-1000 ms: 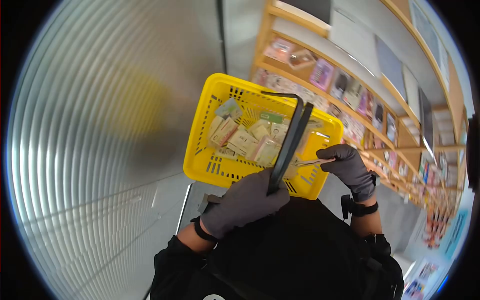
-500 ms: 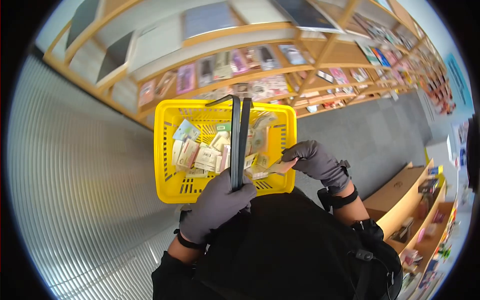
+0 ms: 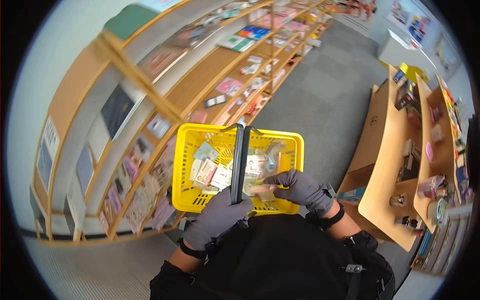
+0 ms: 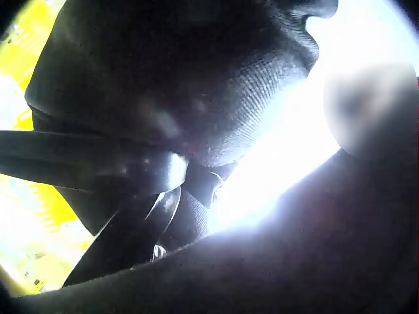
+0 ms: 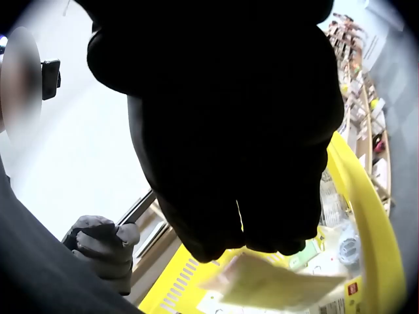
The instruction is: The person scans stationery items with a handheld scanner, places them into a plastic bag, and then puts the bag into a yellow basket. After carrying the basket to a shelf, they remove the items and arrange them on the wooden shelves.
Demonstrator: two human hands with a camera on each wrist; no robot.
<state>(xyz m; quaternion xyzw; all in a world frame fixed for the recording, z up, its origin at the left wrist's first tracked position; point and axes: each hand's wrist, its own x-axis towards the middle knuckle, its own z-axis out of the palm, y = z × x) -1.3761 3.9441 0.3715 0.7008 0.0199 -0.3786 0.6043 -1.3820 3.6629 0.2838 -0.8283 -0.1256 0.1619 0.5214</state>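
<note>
A yellow shopping basket (image 3: pixel 178 172) hangs in front of the body, its two black handles (image 3: pixel 241 162) drawn together upright. Round the near end of those handles my gray-gloved left hand (image 3: pixel 220 217) is curled. My right hand (image 3: pixel 307 191), gloved too, pinches a small flat packet (image 3: pixel 263 190) over the basket's right part. In the right wrist view this packet (image 5: pixel 275 288) appears pale and blurred below the dark fingertips. Inside lie several small white boxes (image 3: pixel 221 177), a light-blue carded packet (image 3: pixel 206 151) and clear-wrapped goods (image 3: pixel 271 162). The handles hide a strip of the contents.
Wooden wall shelves (image 3: pixel 200 75) with packaged goods run along the left, close to the basket's far-left corner. A low wooden display unit (image 3: pixel 387 165) stands on the right. Gray carpeted floor (image 3: pixel 320 95) stretches between them toward a white counter (image 3: pixel 407 52).
The view has swung rightward, from the corrugated wall to the shelves and aisle. The left hand keeps its grip. The right hand has moved inward over the basket with the packet.
</note>
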